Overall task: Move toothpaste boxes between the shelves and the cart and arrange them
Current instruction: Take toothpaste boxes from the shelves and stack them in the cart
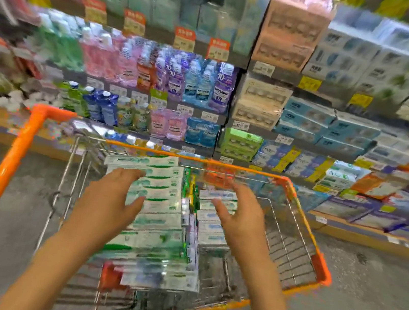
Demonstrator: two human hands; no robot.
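A wire shopping cart with an orange rim stands on a grey concrete floor. Inside it, white-and-green toothpaste boxes lie flat in a stack on the left side, with a shorter stack of paler boxes just beside them on the right. Behind the cart, store shelves carry rows of mouthwash bottles on the left and packed boxes on the right.
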